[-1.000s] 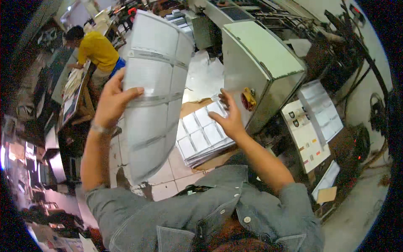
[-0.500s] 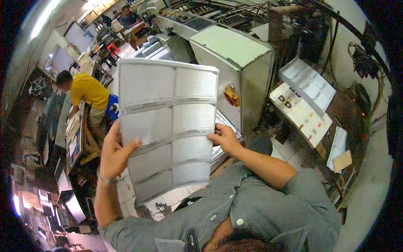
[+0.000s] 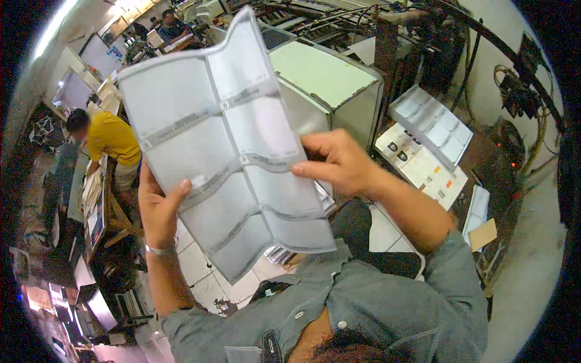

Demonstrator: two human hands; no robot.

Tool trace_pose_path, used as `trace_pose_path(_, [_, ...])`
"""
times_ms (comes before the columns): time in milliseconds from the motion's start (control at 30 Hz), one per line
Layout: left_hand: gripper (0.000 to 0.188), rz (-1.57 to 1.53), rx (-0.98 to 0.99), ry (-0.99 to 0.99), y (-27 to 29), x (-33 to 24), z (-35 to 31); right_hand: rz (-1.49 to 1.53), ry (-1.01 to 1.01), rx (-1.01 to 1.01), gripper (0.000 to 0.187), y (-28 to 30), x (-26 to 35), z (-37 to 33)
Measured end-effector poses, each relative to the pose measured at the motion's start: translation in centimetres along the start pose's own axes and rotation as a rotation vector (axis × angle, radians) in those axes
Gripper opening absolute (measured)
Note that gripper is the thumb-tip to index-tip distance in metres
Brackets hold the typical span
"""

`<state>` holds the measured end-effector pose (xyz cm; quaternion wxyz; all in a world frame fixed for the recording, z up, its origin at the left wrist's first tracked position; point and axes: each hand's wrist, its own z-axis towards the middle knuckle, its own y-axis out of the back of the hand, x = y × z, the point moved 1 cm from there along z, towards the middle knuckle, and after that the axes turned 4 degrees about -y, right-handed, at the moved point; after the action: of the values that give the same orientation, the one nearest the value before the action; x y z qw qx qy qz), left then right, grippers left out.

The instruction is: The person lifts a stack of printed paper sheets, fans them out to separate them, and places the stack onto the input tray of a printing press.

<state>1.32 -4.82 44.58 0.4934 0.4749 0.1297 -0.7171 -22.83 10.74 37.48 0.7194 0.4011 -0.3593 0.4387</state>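
Observation:
A large white printed sheet [image 3: 233,145], divided into panels by dark bands, is held up in front of me. Its surface bends in waves and its top right corner curls upward; whether it is one sheet or several, I cannot tell. My left hand [image 3: 160,209] grips its left edge, thumb on the front and fingers hidden behind. On the opposite edge, my right hand [image 3: 339,162] pinches the paper with its thumb on the front.
Ahead stands a machine housing with a pale green top [image 3: 327,72]. To the right, more printed sheets [image 3: 433,127] lie by a white printed board [image 3: 417,163], near a tan card [image 3: 483,235]. A person in a yellow shirt [image 3: 115,138] bends over a table at left.
The sheet has tilted, its top rising and swinging left, and it has become wavier. My right hand has moved up and slightly right along with its edge.

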Motion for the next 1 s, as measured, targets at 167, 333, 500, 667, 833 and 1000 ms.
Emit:
trace_pose_path(167, [0.062, -0.107, -0.036, -0.06, 0.3, 4.1, 6.9, 0.112, -0.039, 0.098, 0.024, 9.2, 2.1, 2.3])
trace_pose_path(333, [0.054, -0.288, -0.123, -0.223, -1.7, 5.0, 15.7, 0.143, -0.033, 0.045, 0.031, 17.9, 5.7, 5.8])
trace_pose_path(500, [0.035, -0.195, -0.021, -0.327, -6.3, 1.9, 24.7, -0.206, 0.096, -0.198, 0.027, 23.4, 8.4, 10.7])
trace_pose_path(667, [0.026, 0.018, -0.021, -0.128, -8.6, 2.7, 28.9, -0.247, -0.111, -0.354, 0.029, 25.5, 5.1, 14.4])
trace_pose_path(833, [0.024, -0.24, 0.046, -0.079, -10.6, 3.5, 30.2, -0.288, -0.17, -0.553, 0.034, 22.5, 4.4, 16.4])
trace_pose_path(1000, [0.028, -0.222, 0.077, -0.104, -10.9, 3.3, 33.0, -0.254, -0.252, -0.64, 0.037, 24.3, 1.2, 17.4])
